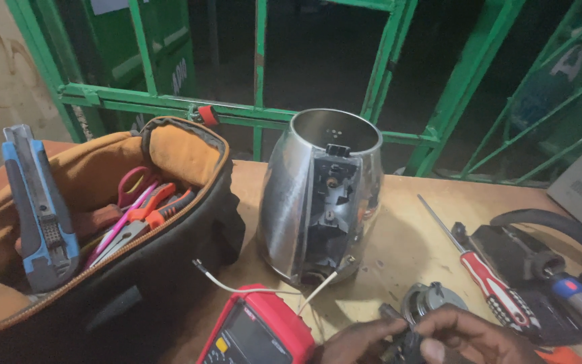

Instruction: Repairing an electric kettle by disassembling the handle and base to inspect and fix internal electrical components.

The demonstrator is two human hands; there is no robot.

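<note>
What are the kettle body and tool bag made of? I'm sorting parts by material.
Kettle body: apparently polished metal, likely stainless steel, given its mirror-like reflections. Tool bag: seemingly woven fabric, black outside, tan lining, with soft folds and a zipper edge.

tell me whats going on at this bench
A person's left hand and right hand pinch a small dark part low at the table's front edge. Behind them stands a steel kettle body, its handle cover off and white wires trailing out. A red multimeter, a red screwdriver and an open tool bag lie around it.
</note>
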